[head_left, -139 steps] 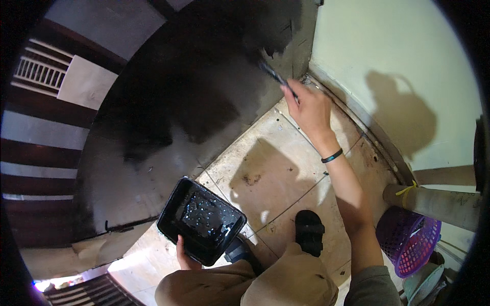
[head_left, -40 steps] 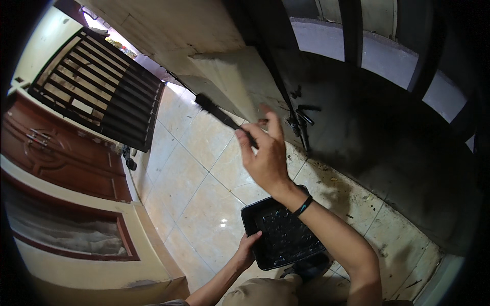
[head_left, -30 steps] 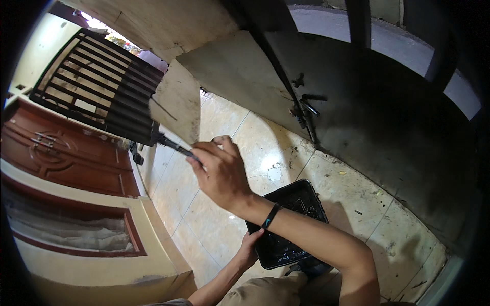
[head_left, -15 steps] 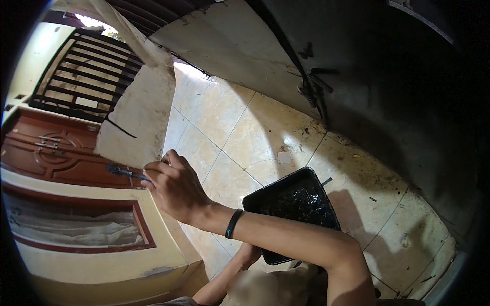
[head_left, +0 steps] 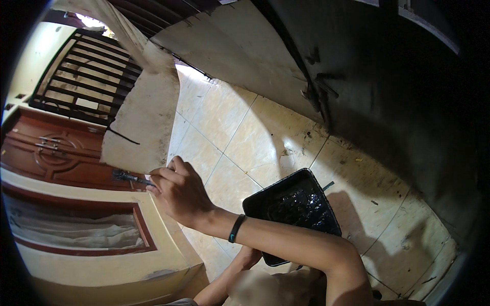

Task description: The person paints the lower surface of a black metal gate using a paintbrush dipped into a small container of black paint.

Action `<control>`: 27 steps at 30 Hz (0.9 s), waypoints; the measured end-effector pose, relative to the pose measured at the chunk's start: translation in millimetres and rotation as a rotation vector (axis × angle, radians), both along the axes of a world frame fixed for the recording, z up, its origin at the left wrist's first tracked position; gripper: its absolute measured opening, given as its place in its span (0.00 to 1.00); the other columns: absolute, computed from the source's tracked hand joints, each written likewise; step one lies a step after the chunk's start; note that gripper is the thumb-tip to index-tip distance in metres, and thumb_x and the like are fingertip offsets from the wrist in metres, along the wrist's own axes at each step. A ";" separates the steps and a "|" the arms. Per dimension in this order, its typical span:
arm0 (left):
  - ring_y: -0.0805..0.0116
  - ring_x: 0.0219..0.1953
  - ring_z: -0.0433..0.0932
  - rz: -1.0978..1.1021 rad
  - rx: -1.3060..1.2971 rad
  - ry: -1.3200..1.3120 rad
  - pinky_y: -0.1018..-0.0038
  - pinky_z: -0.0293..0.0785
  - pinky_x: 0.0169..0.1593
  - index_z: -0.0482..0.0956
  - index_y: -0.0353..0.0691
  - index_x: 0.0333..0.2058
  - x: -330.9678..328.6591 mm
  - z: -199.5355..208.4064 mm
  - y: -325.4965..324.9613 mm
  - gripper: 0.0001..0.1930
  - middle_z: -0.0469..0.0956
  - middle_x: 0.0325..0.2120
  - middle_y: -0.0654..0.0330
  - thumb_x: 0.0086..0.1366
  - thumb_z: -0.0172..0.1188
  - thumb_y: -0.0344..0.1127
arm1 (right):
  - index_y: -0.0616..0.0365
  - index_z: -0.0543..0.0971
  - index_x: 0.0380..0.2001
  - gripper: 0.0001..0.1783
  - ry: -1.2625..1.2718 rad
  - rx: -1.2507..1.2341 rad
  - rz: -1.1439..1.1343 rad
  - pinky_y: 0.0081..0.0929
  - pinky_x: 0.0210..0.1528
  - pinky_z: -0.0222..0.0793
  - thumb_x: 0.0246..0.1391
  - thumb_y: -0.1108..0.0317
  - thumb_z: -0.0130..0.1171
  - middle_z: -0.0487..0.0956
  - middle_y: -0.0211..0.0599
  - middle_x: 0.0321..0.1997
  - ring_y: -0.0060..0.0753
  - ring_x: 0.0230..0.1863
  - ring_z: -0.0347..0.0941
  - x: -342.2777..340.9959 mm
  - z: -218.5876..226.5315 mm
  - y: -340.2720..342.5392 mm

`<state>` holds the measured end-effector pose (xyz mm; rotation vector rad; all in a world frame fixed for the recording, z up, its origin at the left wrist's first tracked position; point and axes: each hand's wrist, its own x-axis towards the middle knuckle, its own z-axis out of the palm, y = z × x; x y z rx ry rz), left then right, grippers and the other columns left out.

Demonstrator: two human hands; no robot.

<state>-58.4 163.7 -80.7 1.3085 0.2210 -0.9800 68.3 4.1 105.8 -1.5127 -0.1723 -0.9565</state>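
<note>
My right hand point(head_left: 179, 195), with a black band on its wrist, reaches far across to the left. Its fingers are closed around the handle of a brush point(head_left: 127, 177), whose dark head points left, close to the lower edge of a pale, stained sheet point(head_left: 140, 122). Below my right forearm, my left hand point(head_left: 249, 257) is at the near left side of a black tray point(head_left: 275, 189). It seems to grip the tray's edge, though its fingers are mostly hidden. Wet, shiny black liquid coats the tray's inside.
A large grey panel point(head_left: 240, 51) with a dark bar and latch stands ahead and to the right. Below lies a tiled floor point(head_left: 204, 132) with dark specks and scraps. A brown door point(head_left: 56, 153), a barred gate point(head_left: 87, 71) and a curtained window point(head_left: 76, 224) are at left.
My right hand and the brush have shifted slightly down and to the right in view. The sheet and panel also appear slightly further right. The tray has hardly moved.
</note>
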 end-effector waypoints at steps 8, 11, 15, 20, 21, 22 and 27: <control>0.63 0.65 0.68 0.068 -0.046 0.031 0.64 0.60 0.69 0.66 0.38 0.64 -1.4 8.8 -49.4 0.35 0.70 0.63 0.58 0.64 0.66 0.50 | 0.60 0.81 0.32 0.07 0.051 -0.021 -0.182 0.39 0.45 0.67 0.54 0.68 0.65 0.82 0.35 0.41 0.42 0.41 0.70 -26.5 -3.3 -58.6; 0.63 0.64 0.68 -0.008 -0.069 0.010 0.65 0.62 0.67 0.64 0.38 0.64 -4.7 18.4 -76.4 0.34 0.71 0.61 0.58 0.65 0.65 0.46 | 0.61 0.81 0.31 0.07 0.170 -0.086 -0.158 0.38 0.49 0.69 0.54 0.69 0.64 0.83 0.38 0.44 0.45 0.44 0.72 -47.2 -8.6 -81.3; 0.64 0.64 0.68 -0.100 -0.079 0.016 0.66 0.64 0.66 0.61 0.37 0.66 -15.1 4.1 -101.8 0.36 0.69 0.62 0.58 0.65 0.65 0.44 | 0.61 0.83 0.32 0.07 0.215 -0.161 -0.204 0.38 0.53 0.70 0.56 0.68 0.63 0.84 0.40 0.48 0.48 0.49 0.73 -90.6 -25.1 -101.0; 0.66 0.65 0.66 -0.368 -0.154 0.078 0.68 0.64 0.65 0.56 0.39 0.69 -45.3 17.3 -152.8 0.38 0.66 0.63 0.58 0.65 0.64 0.41 | 0.61 0.84 0.34 0.09 0.437 -0.192 -0.171 0.41 0.50 0.71 0.56 0.66 0.64 0.84 0.43 0.44 0.50 0.46 0.75 -221.3 -18.7 -161.1; 0.67 0.65 0.65 -0.413 -0.166 0.031 0.68 0.63 0.66 0.53 0.41 0.70 -53.1 7.7 -162.6 0.37 0.64 0.64 0.58 0.67 0.61 0.38 | 0.62 0.84 0.36 0.10 0.533 -0.176 -0.181 0.41 0.48 0.72 0.56 0.66 0.64 0.84 0.44 0.41 0.50 0.43 0.76 -254.5 -11.8 -175.9; 0.67 0.64 0.65 -0.466 -0.222 -0.017 0.69 0.62 0.66 0.52 0.43 0.70 -66.0 15.9 -183.9 0.37 0.63 0.64 0.57 0.68 0.61 0.39 | 0.62 0.84 0.37 0.10 0.636 -0.157 -0.199 0.40 0.45 0.72 0.56 0.66 0.64 0.84 0.45 0.38 0.51 0.40 0.77 -290.3 -8.3 -190.7; 0.64 0.63 0.65 -0.726 -0.192 0.028 0.69 0.59 0.67 0.51 0.41 0.69 -135.3 29.6 -251.8 0.38 0.68 0.61 0.55 0.68 0.64 0.40 | 0.64 0.83 0.48 0.15 0.895 0.039 -0.498 0.25 0.28 0.67 0.59 0.69 0.65 0.79 0.44 0.27 0.29 0.24 0.73 -465.8 6.0 -213.4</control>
